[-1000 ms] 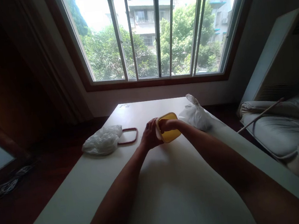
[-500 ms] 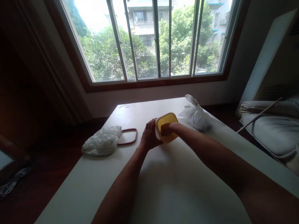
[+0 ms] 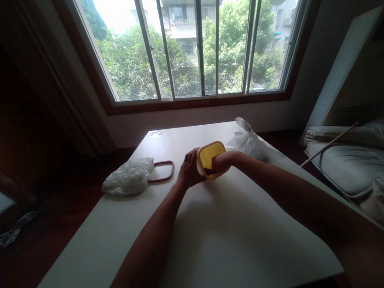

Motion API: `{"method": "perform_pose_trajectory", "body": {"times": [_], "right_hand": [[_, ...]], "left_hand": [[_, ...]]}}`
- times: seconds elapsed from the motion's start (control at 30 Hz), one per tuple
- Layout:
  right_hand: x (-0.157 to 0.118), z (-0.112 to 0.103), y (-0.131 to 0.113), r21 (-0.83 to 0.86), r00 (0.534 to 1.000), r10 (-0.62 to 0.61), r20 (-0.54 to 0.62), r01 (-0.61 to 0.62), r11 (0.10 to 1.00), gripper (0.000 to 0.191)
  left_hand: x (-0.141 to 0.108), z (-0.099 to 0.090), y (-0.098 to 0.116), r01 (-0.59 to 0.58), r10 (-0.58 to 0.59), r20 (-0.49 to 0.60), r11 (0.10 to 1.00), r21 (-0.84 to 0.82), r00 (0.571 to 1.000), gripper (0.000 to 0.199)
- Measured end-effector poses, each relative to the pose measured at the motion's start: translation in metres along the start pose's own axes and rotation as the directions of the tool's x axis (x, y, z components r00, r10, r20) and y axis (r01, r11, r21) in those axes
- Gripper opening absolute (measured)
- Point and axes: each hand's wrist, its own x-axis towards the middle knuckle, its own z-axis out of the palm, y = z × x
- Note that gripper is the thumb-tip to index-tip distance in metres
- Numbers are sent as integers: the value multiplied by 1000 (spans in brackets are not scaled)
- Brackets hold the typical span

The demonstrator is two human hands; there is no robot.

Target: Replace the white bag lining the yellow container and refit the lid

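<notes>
A yellow container (image 3: 213, 150) with a pale rim is tilted above the middle of the white table (image 3: 203, 236), its opening facing me. My left hand (image 3: 191, 168) is wrapped round its left side. My right hand (image 3: 222, 161) reaches in at the opening's right side; its fingers are partly inside and what they hold, if anything, is hidden. Something dark shows inside near those fingertips. Left of my left hand lies a dark red rounded frame (image 3: 164, 178), like a lid rim, beside a crumpled white plastic bag (image 3: 126, 179).
A knotted white plastic bag (image 3: 251, 143) stands at the table's right edge. Beyond the table is a wide window (image 3: 190, 103). To the right are a cushioned seat (image 3: 345, 167) with a thin stick (image 3: 328, 146) and a tall pale cabinet (image 3: 347, 69). Cables lie on the left floor.
My right hand has shifted right within the container's opening and more of the yellow inside shows. The whole view has tilted slightly, so the table and window sit a little higher.
</notes>
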Motion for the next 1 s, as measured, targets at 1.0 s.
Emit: {"method": "perform_pose_trajectory", "body": {"times": [1.0], "right_hand": [[-10, 13, -29, 596, 999, -34, -16, 37, 802, 61]], "left_hand": [[-1, 4, 0, 77, -76, -56, 997, 24, 996, 124]]}}
